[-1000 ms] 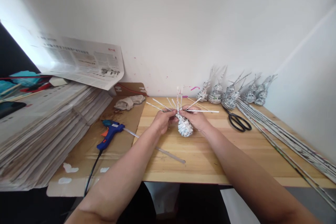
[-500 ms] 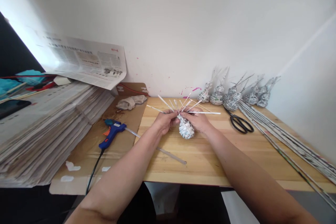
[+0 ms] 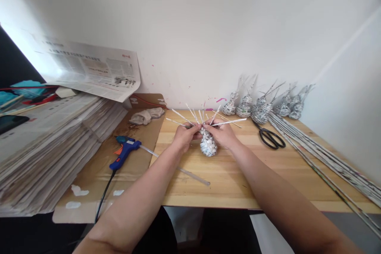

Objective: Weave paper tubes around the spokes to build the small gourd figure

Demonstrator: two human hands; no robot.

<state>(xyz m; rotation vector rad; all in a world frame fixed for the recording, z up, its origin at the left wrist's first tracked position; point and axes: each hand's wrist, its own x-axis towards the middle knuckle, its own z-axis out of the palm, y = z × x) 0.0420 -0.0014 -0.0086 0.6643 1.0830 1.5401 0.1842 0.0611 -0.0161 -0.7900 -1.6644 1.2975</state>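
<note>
A small gourd-shaped piece woven from rolled newspaper (image 3: 208, 146) is held between both hands over the wooden table, its round end towards me. Several thin paper strips fan out from its narrow neck, away from me. My left hand (image 3: 187, 134) pinches the neck from the left, thumb on top. From the right, my right hand (image 3: 222, 131) grips the same neck, its thumb close to the other one. The undersides of the fingers are hidden.
On the left lie a blue glue gun (image 3: 125, 152) on cardboard, a glove (image 3: 145, 116) and a newspaper stack (image 3: 59, 143). To the right are black scissors (image 3: 272, 139), long paper tubes (image 3: 321, 154) and several woven pieces (image 3: 244, 106) along the wall. A clear glue stick (image 3: 193, 176) crosses the table.
The paper strips have shifted in their fan and the woven piece is turned slightly between my hands. The whole view has moved a little; both hands keep their grip.
</note>
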